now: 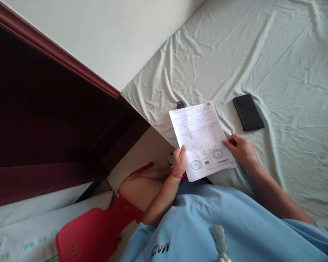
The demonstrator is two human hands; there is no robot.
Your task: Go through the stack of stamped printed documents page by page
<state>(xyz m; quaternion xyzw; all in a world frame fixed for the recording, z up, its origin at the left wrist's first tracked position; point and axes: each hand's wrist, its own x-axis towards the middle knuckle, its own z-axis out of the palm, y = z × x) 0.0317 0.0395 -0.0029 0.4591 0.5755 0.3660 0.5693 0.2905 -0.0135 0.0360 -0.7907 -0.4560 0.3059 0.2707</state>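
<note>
A printed sheet of paper with two round stamps near its lower edge is held up in front of me, tilted slightly. My left hand, with a red string bracelet on the wrist, is closed on its left edge, thumb on top. On the opposite edge my right hand pinches the paper between thumb and fingers. Just right of the paper lies a black smartphone, screen up. A small black object pokes out behind the paper's top edge; most of it is hidden.
A pale, wrinkled sheet covers the surface under the phone. To the left stand a white wall and dark red furniture. Below are a red plastic chair and white sacks with green print.
</note>
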